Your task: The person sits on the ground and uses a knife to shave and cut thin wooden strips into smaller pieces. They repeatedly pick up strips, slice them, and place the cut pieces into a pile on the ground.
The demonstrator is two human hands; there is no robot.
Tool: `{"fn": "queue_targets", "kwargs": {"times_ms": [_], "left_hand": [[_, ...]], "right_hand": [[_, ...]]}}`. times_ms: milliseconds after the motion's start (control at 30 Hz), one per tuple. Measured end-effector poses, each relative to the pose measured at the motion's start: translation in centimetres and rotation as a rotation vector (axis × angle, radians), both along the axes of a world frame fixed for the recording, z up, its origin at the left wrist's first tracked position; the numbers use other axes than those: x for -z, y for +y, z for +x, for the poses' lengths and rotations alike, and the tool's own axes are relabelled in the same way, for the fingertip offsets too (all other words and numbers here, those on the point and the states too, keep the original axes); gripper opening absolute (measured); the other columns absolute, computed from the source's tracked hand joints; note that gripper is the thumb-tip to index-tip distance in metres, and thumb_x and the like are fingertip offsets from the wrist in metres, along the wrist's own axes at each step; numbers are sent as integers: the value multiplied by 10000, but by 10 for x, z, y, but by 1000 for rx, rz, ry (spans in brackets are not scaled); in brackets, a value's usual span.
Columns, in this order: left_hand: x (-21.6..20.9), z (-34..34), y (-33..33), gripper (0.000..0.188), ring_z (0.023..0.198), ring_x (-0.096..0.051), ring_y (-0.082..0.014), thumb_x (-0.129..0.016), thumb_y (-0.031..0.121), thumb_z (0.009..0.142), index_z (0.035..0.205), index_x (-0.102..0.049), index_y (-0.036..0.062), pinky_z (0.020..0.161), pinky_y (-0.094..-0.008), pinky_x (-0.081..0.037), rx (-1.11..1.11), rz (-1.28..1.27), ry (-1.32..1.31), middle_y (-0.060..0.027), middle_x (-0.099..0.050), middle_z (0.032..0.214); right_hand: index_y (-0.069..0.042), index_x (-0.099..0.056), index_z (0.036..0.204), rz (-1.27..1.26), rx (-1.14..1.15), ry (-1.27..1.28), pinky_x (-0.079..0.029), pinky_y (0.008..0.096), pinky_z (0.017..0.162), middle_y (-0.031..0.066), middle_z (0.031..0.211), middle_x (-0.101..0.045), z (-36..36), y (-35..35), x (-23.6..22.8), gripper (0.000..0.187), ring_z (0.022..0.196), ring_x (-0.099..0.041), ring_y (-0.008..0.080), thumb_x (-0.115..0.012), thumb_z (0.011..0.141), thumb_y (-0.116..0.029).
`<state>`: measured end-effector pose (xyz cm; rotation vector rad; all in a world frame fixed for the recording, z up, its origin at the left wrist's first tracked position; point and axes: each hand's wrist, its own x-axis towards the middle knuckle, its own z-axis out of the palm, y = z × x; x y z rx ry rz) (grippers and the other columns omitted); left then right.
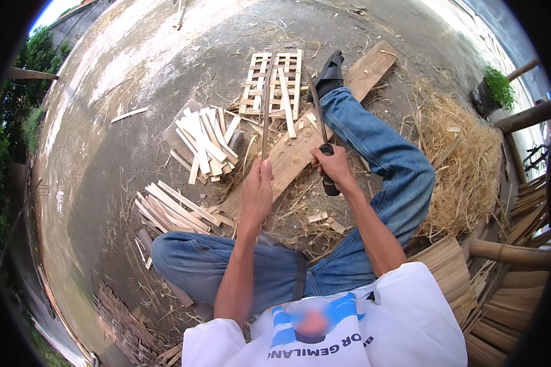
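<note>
My left hand (258, 188) is closed around the lower end of a long, narrow brownish bamboo strip (266, 113), which points away from me. In my right hand (335, 166) is a knife with a black handle; its long dark blade (318, 113) also points away, apart from the strip. Beneath both hands a wooden plank (373, 68) runs diagonally across the ground. A woven lattice panel of pale slats (298, 76) lies beyond my hands, partly behind the held strip. One pale strip (286, 101) rests across the panel and reaches the plank.
Two piles of pale strips, one farther (205, 144) and one nearer (171, 208), lie to the left. A large heap of thin shavings (465, 177) spreads at the right, near a potted plant (499, 88). My bent legs (389, 147) flank the plank; shavings litter the ground.
</note>
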<state>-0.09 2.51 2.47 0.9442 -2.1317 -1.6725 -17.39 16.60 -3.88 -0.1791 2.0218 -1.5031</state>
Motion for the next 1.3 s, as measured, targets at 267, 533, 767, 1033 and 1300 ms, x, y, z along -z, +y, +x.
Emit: {"fn": "queue_targets", "kwargs": {"times_ms": [267, 533, 767, 1033, 1300], "left_hand": [[26, -6, -16, 337, 887, -645, -179, -608, 279, 1054, 1257, -532, 21, 886, -395, -631, -262, 679, 358, -70, -604, 971], [26, 1, -23, 322, 961, -689, -265, -638, 282, 1036, 1210, -509, 44, 878, -414, -625, -345, 800, 382, -153, -653, 1076], [-9, 5, -75, 480, 1193, -642, -279, -547, 391, 1068, 1386, -501, 34, 1002, -414, -556, -240, 734, 477, -205, -621, 1348], [-69, 17, -89, 279, 984, -725, -202, -650, 193, 1028, 1263, -624, 45, 823, -340, -643, -337, 109, 505, -164, -720, 1159], [-30, 6, -54, 234, 993, -691, -154, -641, 203, 1037, 1150, -672, 1, 859, -333, -638, -506, -78, 517, -75, -699, 1055]], "right_hand": [[-18, -710, 1027, -196, -187, -315, -466, 238, 516, 30, 818, -712, 115, 15, -29, 352, 567, -565, 65, -784, 918, -344], [-59, -706, 968, -223, -268, -258, -459, 217, 540, -32, 753, -621, 117, 26, -26, 296, 632, -556, 46, -804, 905, -331], [-51, -706, 958, -179, -353, -165, -440, 249, 550, -26, 759, -657, 108, 41, -11, 274, 625, -536, 43, -789, 913, -308], [-5, -703, 978, 90, -203, 129, -510, 315, 637, 69, 725, -673, 109, 34, 14, 411, 661, -643, 158, -794, 876, -392], [66, -580, 1103, 81, -269, 100, -536, 438, 747, 197, 891, -689, 134, 26, 15, 586, 806, -701, 322, -651, 964, -499]]}}
